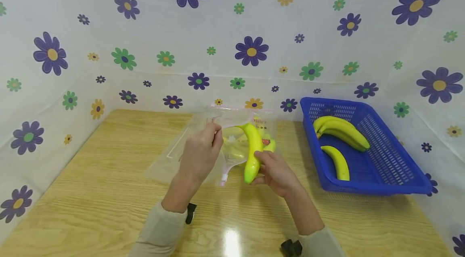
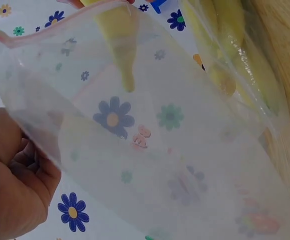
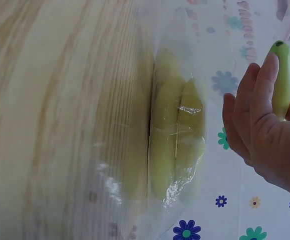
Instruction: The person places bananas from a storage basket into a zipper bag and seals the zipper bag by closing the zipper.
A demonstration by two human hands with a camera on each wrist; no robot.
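My left hand pinches the edge of a clear zip bag, whose mouth gapes towards me. A white slider hangs at the lower end of the mouth. In my right hand is a yellow banana with a green tip, gripped between thumb and fingers near that tip. Its stem end points away from me at the bag's mouth and shows through the plastic in the left wrist view. Several bananas lie inside clear plastic on the table, behind the held one.
A blue plastic basket stands on the wooden table at the right. It holds a bunch of bananas and a single banana. A flowered white cloth hangs behind and at both sides.
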